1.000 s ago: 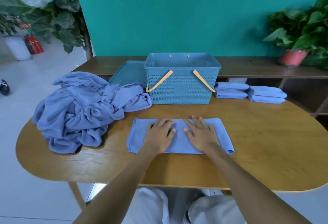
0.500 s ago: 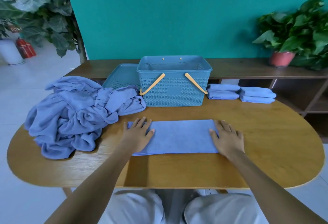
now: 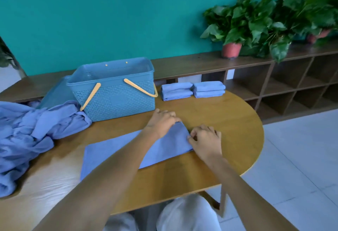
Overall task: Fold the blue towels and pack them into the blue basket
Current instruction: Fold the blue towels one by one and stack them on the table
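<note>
Towel (image 3: 128, 150) lies flat on the bench (image 3: 228, 121); left hand (image 3: 161, 121) and right hand (image 3: 205, 140) both pinch its right end.

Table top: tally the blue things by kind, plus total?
Flat towel being folded: 1
Folded towel stacks: 2
Unfolded towel heap: 1, towels inside uncountable
Basket: 1
Basket lid: 1
Total: 6

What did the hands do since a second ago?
Both hands slid from the middle of the towel out to its ends. Now the left hand and right hand pinch its right end. The basket and folded towels stayed put.
</note>
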